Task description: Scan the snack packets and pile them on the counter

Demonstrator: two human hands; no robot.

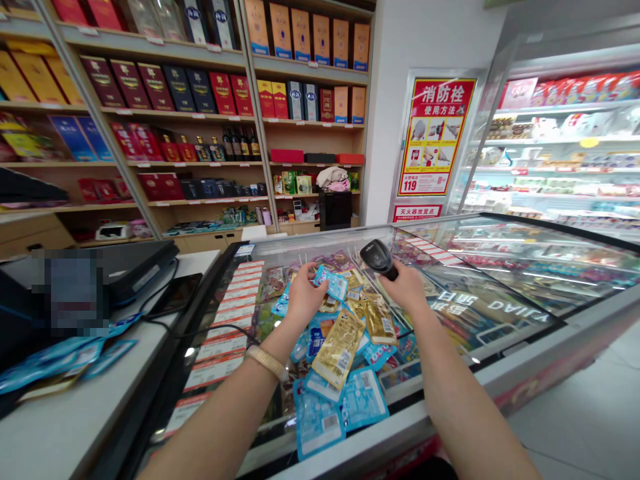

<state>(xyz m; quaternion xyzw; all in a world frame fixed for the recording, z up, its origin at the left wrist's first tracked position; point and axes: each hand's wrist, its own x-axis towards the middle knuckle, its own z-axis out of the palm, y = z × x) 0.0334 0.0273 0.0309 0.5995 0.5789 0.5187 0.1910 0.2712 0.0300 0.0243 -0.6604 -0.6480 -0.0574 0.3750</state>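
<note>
A small blue snack packet [332, 283] is pinched between the thumb and fingers of my left hand [306, 293], above the glass top of a freezer. My right hand [404, 288] is wrapped around the handle of a black barcode scanner [377, 257], its head tilted up to the left, close to the packet. Below both hands lies a loose pile of packets. A gold packet [339, 347] rests on top in the middle, with another gold packet [379, 319] to its right. Blue packets [320, 419] spread toward the near edge, some showing barcodes.
On the left, a counter [125, 380] bears more blue packets [65, 360], a dark device and a black cable [200, 328]. Orange-and-white price labels [235, 307] line the freezer's left side. Shelves of boxed bottles [185, 90] stand behind; a lit fridge [565, 140] is at right.
</note>
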